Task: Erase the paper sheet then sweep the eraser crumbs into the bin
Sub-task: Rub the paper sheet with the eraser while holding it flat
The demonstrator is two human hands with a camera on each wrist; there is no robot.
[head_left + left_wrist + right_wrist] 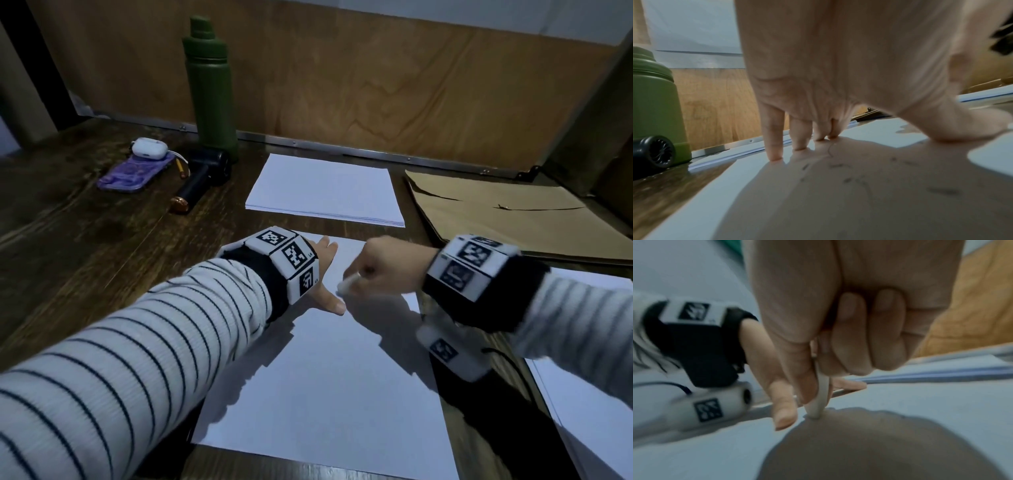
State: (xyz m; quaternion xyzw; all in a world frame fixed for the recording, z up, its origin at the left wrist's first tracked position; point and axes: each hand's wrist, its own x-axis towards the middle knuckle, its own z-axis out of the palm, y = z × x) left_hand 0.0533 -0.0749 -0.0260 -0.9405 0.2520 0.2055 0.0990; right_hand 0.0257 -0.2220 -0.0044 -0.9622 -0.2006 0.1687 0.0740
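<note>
A white paper sheet [329,387] lies on the dark wooden table in front of me. My left hand [325,274] lies flat on its upper left part, fingers straight and spread, pressing it down [774,146]. Dark eraser crumbs [846,178] and faint pencil marks lie on the sheet under that palm. My right hand [380,270] pinches a white eraser [347,284] between thumb and curled fingers. The eraser's tip [816,415] touches the sheet close to the left thumb [783,415]. No bin is in view.
A stack of white paper [325,192] lies beyond the sheet, more sheets [589,394] at the right. A brown paper bag [513,212] lies flat at back right. A green bottle [210,89], small black fan [205,178], purple case [133,174] and earbud case [149,148] sit back left.
</note>
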